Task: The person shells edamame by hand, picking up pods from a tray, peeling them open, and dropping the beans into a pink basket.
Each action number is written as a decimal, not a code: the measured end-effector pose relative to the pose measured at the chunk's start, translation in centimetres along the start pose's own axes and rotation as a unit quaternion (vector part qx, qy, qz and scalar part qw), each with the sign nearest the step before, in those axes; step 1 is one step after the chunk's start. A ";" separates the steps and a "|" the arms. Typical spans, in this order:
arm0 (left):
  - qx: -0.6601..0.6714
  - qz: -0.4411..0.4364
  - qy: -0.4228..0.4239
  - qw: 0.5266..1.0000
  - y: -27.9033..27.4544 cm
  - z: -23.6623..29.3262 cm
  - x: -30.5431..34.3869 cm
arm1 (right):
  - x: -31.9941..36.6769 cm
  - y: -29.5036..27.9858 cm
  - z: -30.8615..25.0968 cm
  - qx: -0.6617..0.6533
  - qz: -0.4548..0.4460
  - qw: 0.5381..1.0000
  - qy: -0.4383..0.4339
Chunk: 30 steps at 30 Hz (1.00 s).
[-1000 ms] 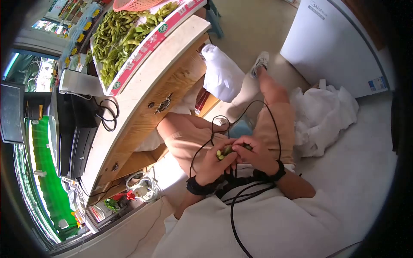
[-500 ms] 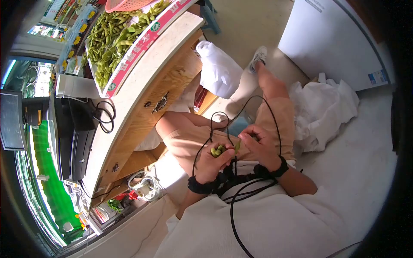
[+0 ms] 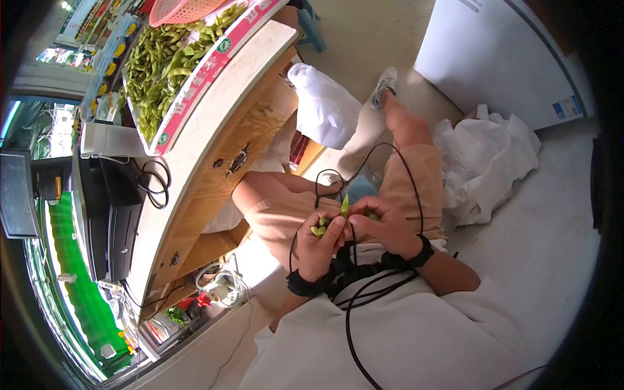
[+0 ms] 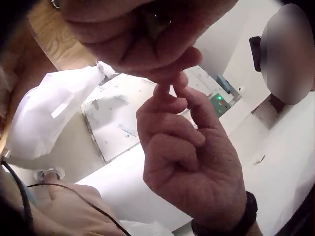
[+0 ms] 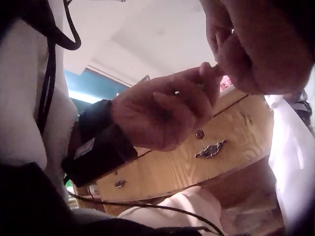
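Note:
My left hand (image 3: 315,252) curls around several green edamame pods (image 3: 318,230) above the lap. One lighter pod (image 3: 345,205) sticks up between the two hands, its lower end at the left thumb and the right fingertips. The right hand (image 3: 392,231) has its fingers curled, with a bit of green pod (image 3: 372,216) showing inside them. From the left wrist, the left hand (image 4: 142,39) fills the top and its fingertips meet those of the right hand (image 4: 182,147). In the right wrist view, the left hand (image 5: 165,110) meets the right hand (image 5: 268,46); the pods are hidden there.
A shallow box (image 3: 198,81) heaped with edamame pods and a pink basket (image 3: 182,10) stand on the desk (image 3: 224,107). White bags (image 3: 325,107) hang by the drawer and lie on the floor near a white fridge (image 3: 500,65). Black cables (image 3: 351,325) cross the lap and shirt.
The hands were together, came apart half a second ago with a pod at the left fingertips, and now meet again around an upright pod. The head view has shifted slightly.

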<state>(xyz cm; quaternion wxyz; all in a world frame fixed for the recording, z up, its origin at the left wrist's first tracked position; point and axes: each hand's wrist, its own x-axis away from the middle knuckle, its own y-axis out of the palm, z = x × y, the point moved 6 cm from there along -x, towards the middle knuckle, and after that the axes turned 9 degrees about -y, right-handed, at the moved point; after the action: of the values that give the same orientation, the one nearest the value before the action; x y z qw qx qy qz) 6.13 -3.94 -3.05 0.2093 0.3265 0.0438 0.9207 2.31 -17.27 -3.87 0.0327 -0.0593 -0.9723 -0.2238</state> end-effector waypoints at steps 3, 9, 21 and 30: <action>-0.016 0.006 0.034 0.999 0.6 0.4 0.1 | 0.2 -0.2 0.8 -0.029 0.013 0.999 0.036; -0.012 0.005 0.034 0.999 0.9 0.7 0.1 | 0.3 -1.0 1.6 -0.010 0.014 0.998 0.062; -0.056 0.017 0.049 0.997 0.8 0.2 0.1 | 0.2 -1.3 1.0 -0.005 -0.003 0.999 0.054; -0.098 0.007 0.075 0.992 1.3 0.0 0.1 | 0.0 -1.1 1.9 -0.047 0.009 0.999 0.014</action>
<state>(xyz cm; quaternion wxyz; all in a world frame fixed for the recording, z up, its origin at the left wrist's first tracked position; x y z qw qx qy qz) 5.62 -5.08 -2.71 0.2297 0.2346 -0.0335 0.9440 2.14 -17.43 -6.09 0.0452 -0.0661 -0.9596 -0.2699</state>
